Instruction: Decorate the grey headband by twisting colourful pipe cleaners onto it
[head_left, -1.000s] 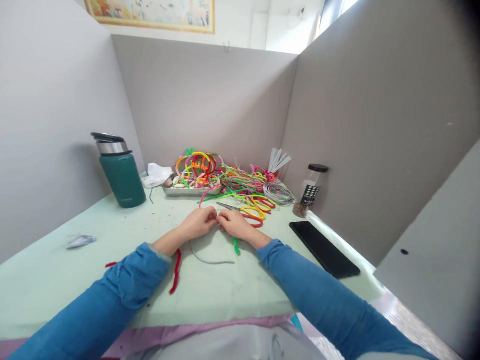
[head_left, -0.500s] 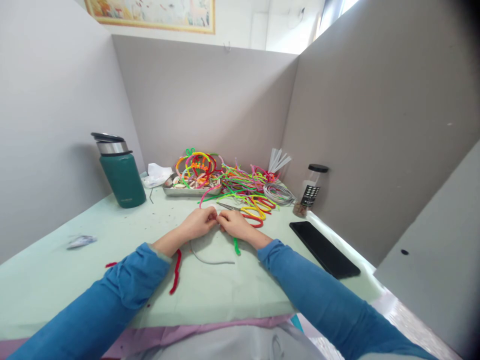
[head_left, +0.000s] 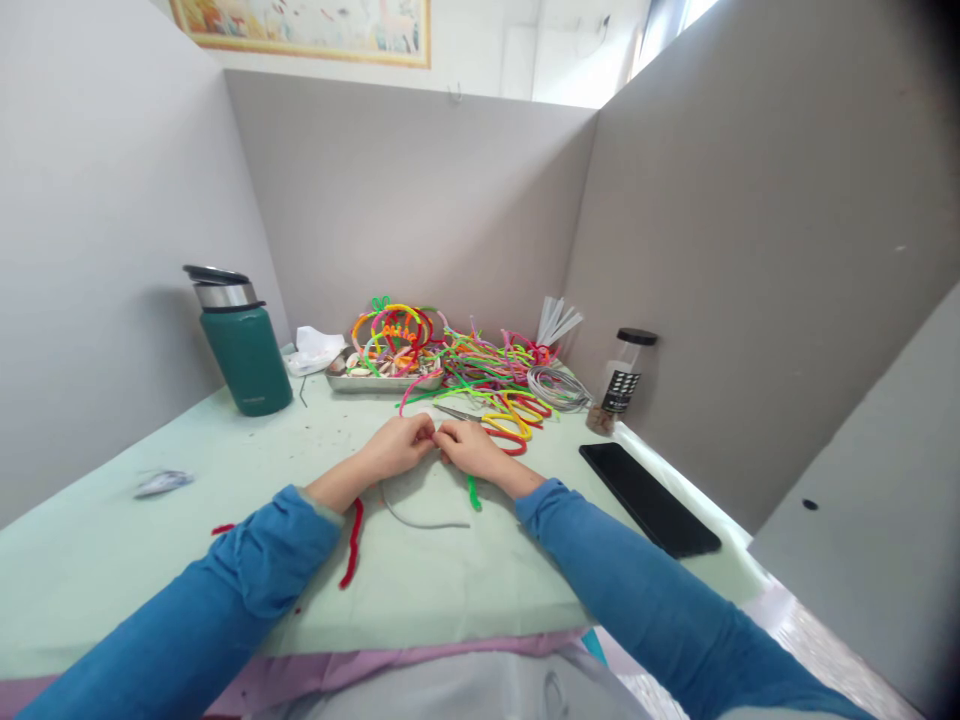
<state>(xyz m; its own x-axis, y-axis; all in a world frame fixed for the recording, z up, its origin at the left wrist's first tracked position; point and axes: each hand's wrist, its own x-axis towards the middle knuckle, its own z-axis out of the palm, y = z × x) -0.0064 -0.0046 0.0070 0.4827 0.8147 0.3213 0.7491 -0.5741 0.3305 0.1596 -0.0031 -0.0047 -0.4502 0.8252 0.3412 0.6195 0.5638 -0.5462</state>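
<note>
Near the middle of the table, my left hand (head_left: pixel 403 445) and my right hand (head_left: pixel 465 446) meet fingertip to fingertip, both closed in a pinch. Whatever lies between the fingers is too small and covered to make out. A pink pipe cleaner (head_left: pixel 409 393) curves up behind my left hand; its lower end is hidden there. Just beyond my right hand lie scissors (head_left: pixel 504 424) with yellow and red handles. A green pipe cleaner piece (head_left: pixel 473 494) pokes out below my right hand. Nearer me are a thin grey wire (head_left: pixel 420 525) and a red pipe cleaner (head_left: pixel 352 545).
Behind the hands stands a metal tray (head_left: pixel 382 384) holding pipe-cleaner shapes, beside a heap of coloured pipe cleaners (head_left: pixel 487 360) and coiled grey wire (head_left: pixel 559 388). A green bottle (head_left: pixel 247 360) is left; a clear jar (head_left: pixel 619 385) and black phone (head_left: pixel 649 500) are right. Grey partitions surround the table.
</note>
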